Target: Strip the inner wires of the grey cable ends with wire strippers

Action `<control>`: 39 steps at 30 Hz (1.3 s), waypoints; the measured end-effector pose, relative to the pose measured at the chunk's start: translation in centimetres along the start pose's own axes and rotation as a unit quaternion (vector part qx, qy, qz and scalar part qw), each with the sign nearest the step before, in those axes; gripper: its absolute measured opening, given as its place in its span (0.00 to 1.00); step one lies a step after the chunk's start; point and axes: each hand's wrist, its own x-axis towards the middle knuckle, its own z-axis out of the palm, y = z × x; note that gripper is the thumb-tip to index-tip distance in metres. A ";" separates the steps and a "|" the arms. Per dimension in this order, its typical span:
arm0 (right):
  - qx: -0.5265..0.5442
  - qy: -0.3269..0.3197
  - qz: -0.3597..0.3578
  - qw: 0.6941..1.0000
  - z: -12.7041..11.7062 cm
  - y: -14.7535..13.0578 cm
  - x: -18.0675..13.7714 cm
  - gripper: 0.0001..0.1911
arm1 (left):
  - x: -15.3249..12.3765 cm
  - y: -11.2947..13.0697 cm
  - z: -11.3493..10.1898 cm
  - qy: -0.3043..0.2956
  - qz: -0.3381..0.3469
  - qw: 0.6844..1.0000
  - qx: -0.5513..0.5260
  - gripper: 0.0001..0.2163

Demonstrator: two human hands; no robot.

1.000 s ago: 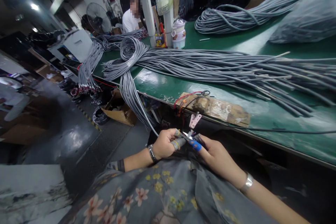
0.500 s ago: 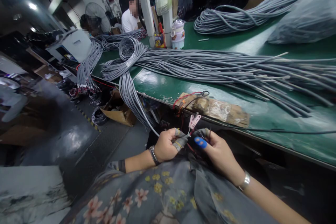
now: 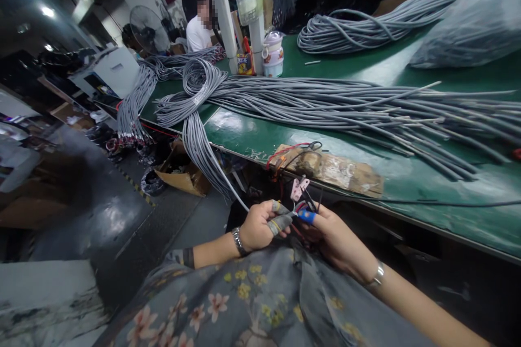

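Below the edge of the green table (image 3: 252, 135), two hands meet over the lap. The left hand (image 3: 256, 225) is clenched around the end of one grey cable (image 3: 234, 195). The right hand (image 3: 334, 236) pinches the thin wires (image 3: 303, 207) that fan from that end, red and black. The hands sit almost touching, apparently so that the short wires stay taut between both sets of fingertips.

Two left fingertips wear grey wrapping (image 3: 280, 221) and one right digit wears a blue cap (image 3: 306, 217), probably as guards against the wire ends. The held cable rises to one hanging bundle (image 3: 199, 146) draped over the table edge, which seems to keep its loose ends within reach.

On the table lie one long spread of cables (image 3: 366, 108), one far coil (image 3: 345, 27), one cardboard pad (image 3: 342, 168) and one plastic bag (image 3: 468, 21). A pink clip (image 3: 298, 187) hangs at the pad's edge. Each wrist bears one metal band. One co-worker (image 3: 199, 32) sits at the far end.
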 end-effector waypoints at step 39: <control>-0.299 -0.118 -0.274 0.906 -0.8 -0.9 -1.1 0.26 | 0.9 0.5 -0.8 0.050 -0.034 0.997 -0.040 0.27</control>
